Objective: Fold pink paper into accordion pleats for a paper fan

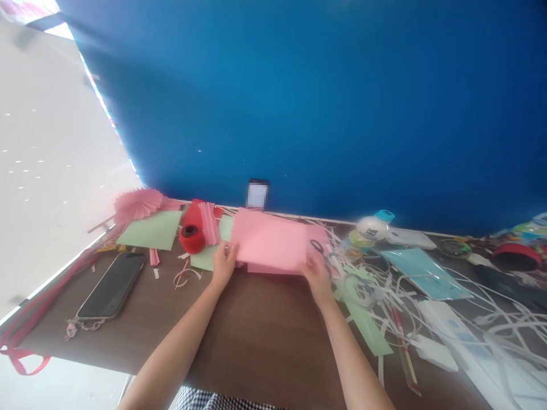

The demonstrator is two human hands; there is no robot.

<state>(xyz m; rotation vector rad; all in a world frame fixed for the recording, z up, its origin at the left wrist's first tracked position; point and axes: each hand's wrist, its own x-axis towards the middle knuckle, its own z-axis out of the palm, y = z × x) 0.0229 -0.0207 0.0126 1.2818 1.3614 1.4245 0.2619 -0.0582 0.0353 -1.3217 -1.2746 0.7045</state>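
Note:
A pink sheet of paper (pixel 271 239) lies on the brown table (pixel 256 330) near its far edge. My left hand (pixel 223 263) grips the sheet's near left corner, fingers curled on it. My right hand (pixel 316 272) holds the near right corner, fingers closed on the paper. Black-handled scissors (pixel 317 246) rest on the paper just beyond my right hand. More pink paper lies under the sheet.
A phone (pixel 111 286) lies at the left. Behind it are green sheets (pixel 149 230), a pink paper fan (pixel 137 205), a red ribbon roll (pixel 191 234). White paper strips, a glue bottle (pixel 372 225), light blue paper (pixel 423 272) and green strips (pixel 370 329) clutter the right. A blue wall stands behind.

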